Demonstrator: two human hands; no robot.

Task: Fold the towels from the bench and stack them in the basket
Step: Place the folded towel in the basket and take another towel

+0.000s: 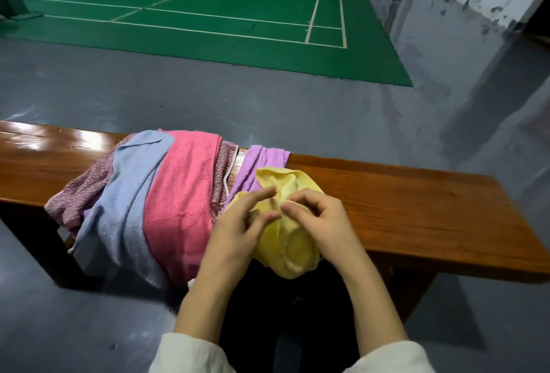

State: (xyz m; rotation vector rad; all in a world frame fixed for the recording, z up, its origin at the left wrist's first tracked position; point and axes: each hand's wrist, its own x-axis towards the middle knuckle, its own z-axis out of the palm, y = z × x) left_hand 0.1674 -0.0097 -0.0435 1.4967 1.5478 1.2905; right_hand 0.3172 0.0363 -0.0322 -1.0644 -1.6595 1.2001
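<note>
Grip: crumpled yellow terry towel point(287, 249) pinched at its bunched middle by left hand point(238, 225) and right hand point(323, 221) | risk: crooked fold judged likely unless edges are found first

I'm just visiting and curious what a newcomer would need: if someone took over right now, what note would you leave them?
Both the left hand and right hand pinch the bunched yellow towel at the near edge of the bench.
The blue towel, pink towel, purple towel and speckled towel lie draped on it, unfolded.
No basket in view.
Nothing looks folded yet; all folding and stacking remains.
</note>
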